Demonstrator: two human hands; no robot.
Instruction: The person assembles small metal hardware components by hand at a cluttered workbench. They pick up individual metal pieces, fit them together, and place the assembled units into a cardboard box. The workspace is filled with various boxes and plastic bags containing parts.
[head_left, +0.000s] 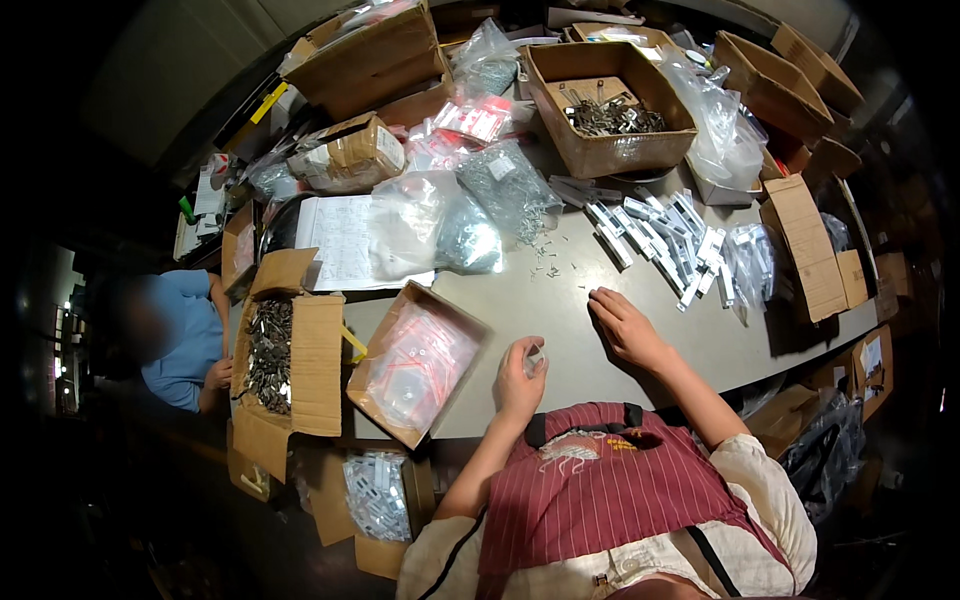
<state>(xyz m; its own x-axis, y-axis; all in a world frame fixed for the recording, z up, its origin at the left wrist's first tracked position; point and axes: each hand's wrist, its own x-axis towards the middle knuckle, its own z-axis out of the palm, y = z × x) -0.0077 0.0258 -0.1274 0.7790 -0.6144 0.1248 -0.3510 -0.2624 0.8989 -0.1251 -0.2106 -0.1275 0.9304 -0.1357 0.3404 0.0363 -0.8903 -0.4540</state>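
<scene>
My left hand (519, 378) is curled near the table's front edge, around a small clear piece of plastic (538, 360) that looks like a little bag. To its left stands a cardboard box of clear zip bags with red strips (420, 365). My right hand (625, 326) lies on the grey table (540, 308) with its fingers stretched out. Just beyond its fingertips is one small screw (583, 288). More loose screws (545, 262) are scattered farther back, by the mouth of a clear bag of screws (505, 180).
A pile of white and grey metal pieces (665, 235) lies at the right. Behind stands a box of metal parts (610, 115). At the left are another box of dark metal parts (268, 355), a written sheet (335, 230) and a person in blue (190, 335).
</scene>
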